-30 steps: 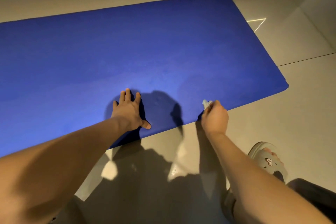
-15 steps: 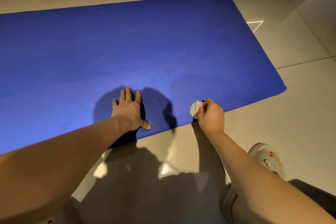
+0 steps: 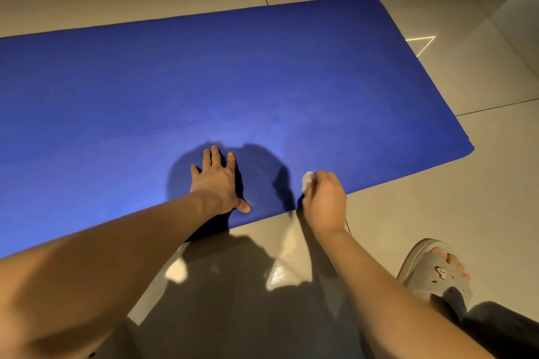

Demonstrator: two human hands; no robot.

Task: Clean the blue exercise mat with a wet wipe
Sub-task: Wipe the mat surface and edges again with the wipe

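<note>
The blue exercise mat (image 3: 204, 81) lies flat on the tiled floor and fills most of the view. My left hand (image 3: 217, 182) rests flat on the mat near its front edge, fingers spread. To its right, my right hand (image 3: 325, 201) grips a crumpled white wet wipe (image 3: 307, 179) at the mat's front edge. Only a small part of the wipe shows past my fingers.
Beige floor tiles (image 3: 437, 213) surround the mat. My foot in a grey slipper (image 3: 434, 271) stands at the lower right, close to the mat's near corner. A wall (image 3: 522, 9) rises at the far right. Dark shadows of my arms fall on the floor below.
My right hand has slid the wipe leftward along the mat's front edge, closer to my left hand. My left hand has stayed pressed in place.
</note>
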